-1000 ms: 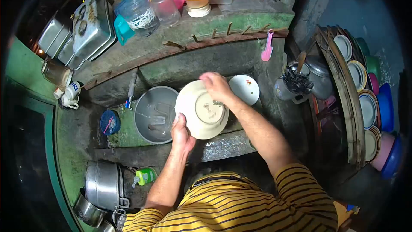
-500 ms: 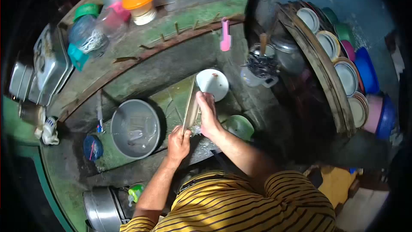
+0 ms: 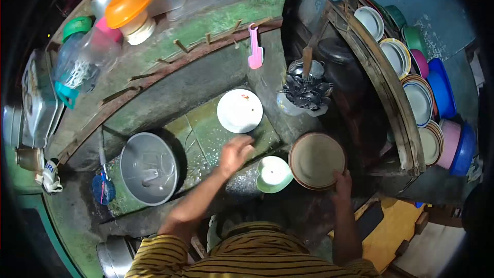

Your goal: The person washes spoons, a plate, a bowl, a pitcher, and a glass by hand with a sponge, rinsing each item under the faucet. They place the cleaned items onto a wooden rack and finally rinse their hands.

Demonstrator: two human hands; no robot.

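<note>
My right hand point(image 3: 343, 182) grips the rim of a beige plate with a brown edge point(image 3: 317, 160), at the right of the basin area. My left hand point(image 3: 236, 155), with nothing visible in it, hangs over the wet green tiles, its fingers bent and partly apart. Just beyond it lies a white plate point(image 3: 240, 110) with small brown scraps. A pale green bowl point(image 3: 274, 174) sits between my hands, close to the beige plate. To the left stands a grey tub point(image 3: 150, 169) holding water and clear glasses.
Wooden pegs line the ledge point(image 3: 206, 46), where a pink utensil point(image 3: 255, 47) hangs. A cutlery container point(image 3: 303, 104) stands behind the beige plate. The right rack point(image 3: 383, 80) holds stacked plates and bowls. A blue scrubber point(image 3: 103, 189) is beside the tub.
The plate, earlier held on edge between both hands, has moved right in my right hand and now shows its face. My left hand has let go and moved forward and right.
</note>
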